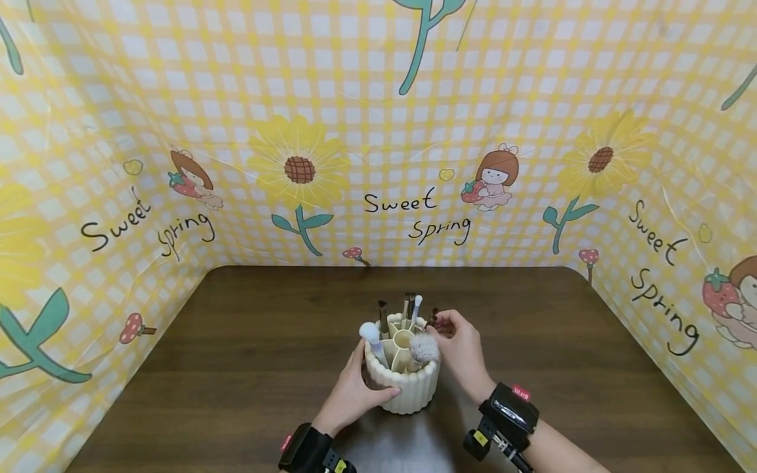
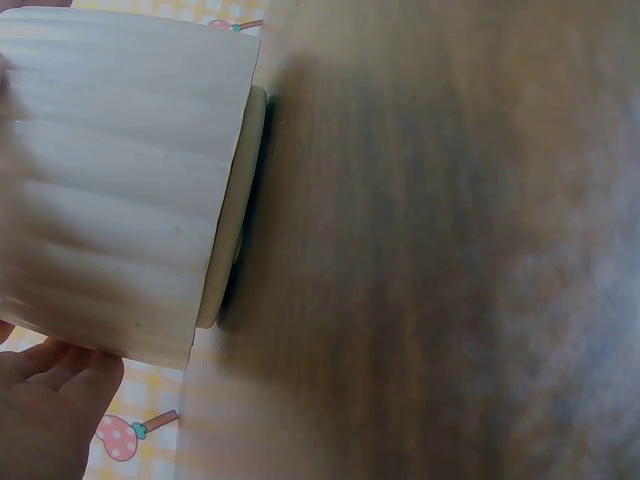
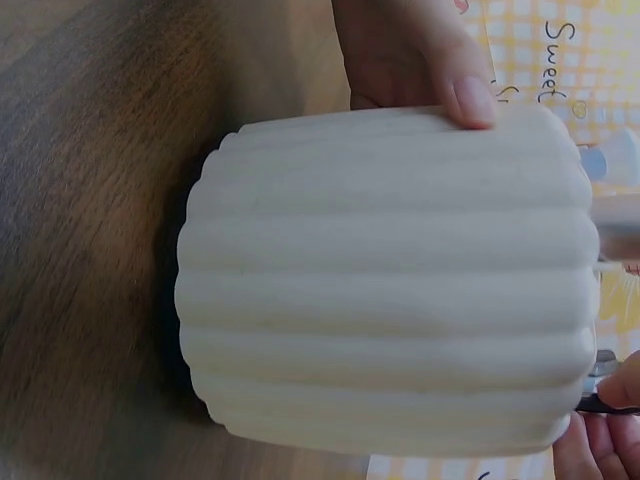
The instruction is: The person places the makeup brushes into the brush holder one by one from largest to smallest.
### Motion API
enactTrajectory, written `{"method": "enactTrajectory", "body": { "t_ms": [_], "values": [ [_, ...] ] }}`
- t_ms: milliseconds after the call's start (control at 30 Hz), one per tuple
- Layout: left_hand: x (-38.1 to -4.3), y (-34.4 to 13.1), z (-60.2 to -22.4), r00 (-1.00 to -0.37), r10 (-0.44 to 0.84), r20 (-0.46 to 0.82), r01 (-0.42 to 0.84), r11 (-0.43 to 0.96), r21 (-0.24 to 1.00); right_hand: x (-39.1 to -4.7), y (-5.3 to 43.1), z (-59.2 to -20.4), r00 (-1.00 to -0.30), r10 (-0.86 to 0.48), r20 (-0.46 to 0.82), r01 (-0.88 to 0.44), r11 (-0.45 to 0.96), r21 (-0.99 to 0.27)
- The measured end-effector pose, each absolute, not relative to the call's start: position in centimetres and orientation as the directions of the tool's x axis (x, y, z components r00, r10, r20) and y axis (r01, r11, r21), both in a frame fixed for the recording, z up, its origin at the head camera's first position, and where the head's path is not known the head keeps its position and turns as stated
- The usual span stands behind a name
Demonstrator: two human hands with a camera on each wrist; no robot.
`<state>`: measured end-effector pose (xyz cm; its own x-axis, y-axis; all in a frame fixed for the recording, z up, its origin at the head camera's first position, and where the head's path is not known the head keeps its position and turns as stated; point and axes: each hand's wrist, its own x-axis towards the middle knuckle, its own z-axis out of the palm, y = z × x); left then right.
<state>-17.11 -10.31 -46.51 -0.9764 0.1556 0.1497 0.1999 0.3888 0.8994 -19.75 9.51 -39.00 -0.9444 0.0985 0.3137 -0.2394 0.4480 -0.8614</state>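
Note:
A cream, ribbed makeup brush holder stands upright on the table, divided into compartments around a round centre. My left hand grips its left side, thumb across the front; that thumb also shows on the ribs in the right wrist view. At the right rim, my right hand pinches a thin dark makeup brush; its dark handle shows between thumb and fingers in the right wrist view. In the holder stand a white-headed brush, a fluffy grey brush and several slimmer brushes at the back.
The dark wooden table extends around the holder. A yellow checked cloth with flowers and lettering hangs behind it and along both sides. A black wrist device sits on each forearm, the right one close to the table.

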Motion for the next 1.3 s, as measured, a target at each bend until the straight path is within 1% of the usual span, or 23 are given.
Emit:
{"method": "enactTrajectory", "body": {
  "t_ms": [167, 367, 500, 600, 700, 833, 1033, 1300],
  "values": [
    [-17.1, -10.3, -46.5, -0.977, 0.155, 0.147, 0.196, 0.383, 0.902, -19.9, 10.2, -39.0, -0.954, 0.11, 0.28, -0.202, 0.455, -0.867],
    [-16.9, -10.2, -46.2, -0.978, 0.152, 0.141, 0.189, 0.376, 0.907, -19.7, 10.9, -38.7, -0.958, 0.093, 0.27, -0.204, 0.438, -0.876],
    [-16.9, -10.2, -46.1, -0.981, 0.144, 0.133, 0.179, 0.387, 0.904, -19.6, 11.7, -38.5, -0.96, 0.087, 0.267, -0.199, 0.46, -0.865],
    [-16.9, -10.2, -46.2, -0.982, 0.137, 0.13, 0.175, 0.396, 0.902, -19.9, 12.7, -38.4, -0.961, 0.085, 0.262, -0.188, 0.491, -0.851],
    [-17.0, -10.2, -46.2, -0.982, 0.14, 0.124, 0.171, 0.398, 0.901, -20.0, 14.0, -38.6, -0.965, 0.054, 0.257, -0.188, 0.538, -0.822],
    [-17.0, -10.3, -46.2, -0.983, 0.147, 0.112, 0.162, 0.396, 0.904, -20.0, 15.8, -39.1, -0.977, 0.017, 0.211, -0.157, 0.609, -0.778],
    [-17.0, -10.3, -46.3, -0.981, 0.142, 0.128, 0.175, 0.396, 0.901, -19.6, 18.0, -40.0, -0.992, 0.035, 0.118, -0.063, 0.679, -0.732],
    [-17.0, -10.3, -46.4, -0.981, 0.143, 0.133, 0.18, 0.403, 0.897, -18.8, 20.5, -41.8, -0.999, 0.025, 0.041, -0.009, 0.745, -0.667]
  ]
}}
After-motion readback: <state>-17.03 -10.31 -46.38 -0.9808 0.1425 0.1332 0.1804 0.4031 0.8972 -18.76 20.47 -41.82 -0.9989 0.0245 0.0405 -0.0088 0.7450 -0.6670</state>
